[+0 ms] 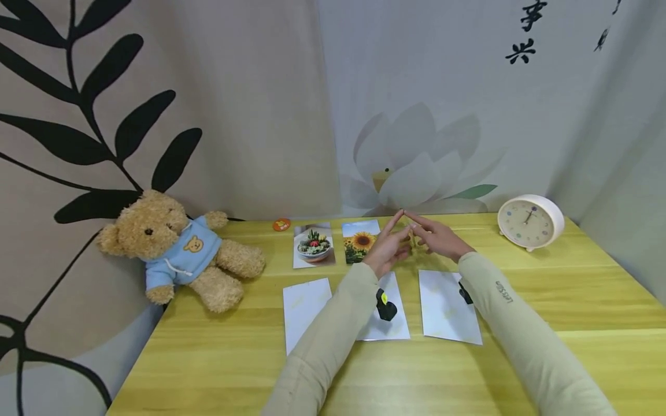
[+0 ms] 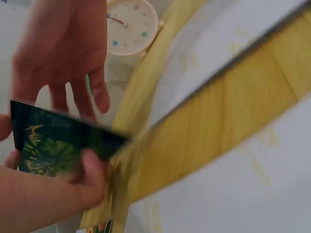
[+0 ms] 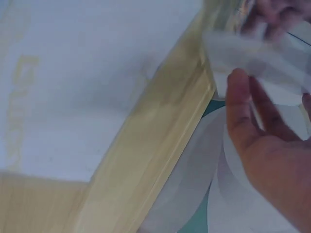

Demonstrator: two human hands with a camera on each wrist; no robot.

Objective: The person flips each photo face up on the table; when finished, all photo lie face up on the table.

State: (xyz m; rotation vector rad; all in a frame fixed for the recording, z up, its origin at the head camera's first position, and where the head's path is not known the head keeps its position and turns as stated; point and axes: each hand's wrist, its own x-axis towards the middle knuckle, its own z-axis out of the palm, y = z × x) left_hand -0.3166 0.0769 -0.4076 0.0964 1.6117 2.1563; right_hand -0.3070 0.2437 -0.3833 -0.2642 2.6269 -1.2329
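In the head view, holding the left hand (image 1: 387, 248) and the right hand (image 1: 441, 238) close together above the far part of the table (image 1: 224, 370), with forefingers together at the tips. Just left of them, flat on the wood, a sunflower picture (image 1: 359, 240) and then a plant-bowl picture (image 1: 314, 245); nearer, a row of three white sheets (image 1: 442, 312), partly under the sleeves; off to the right, a clock (image 1: 531, 222). In the left wrist view, pinching a dark green card (image 2: 53, 141) in the left hand, thumb on the printed side, up off the table and between both hands; behind it, the right hand with some fingers hanging loose. In the right wrist view, blurred, only the card's pale back, with a right fingertip against it or just beside it; cannot tell whether gripping or merely touching on that side. Probably at the step of turning or squaring the card in mid-air. Seems to call next for lowering it flat beside the sunflower picture, printed side up and level with it, then letting go without dragging the sheets.
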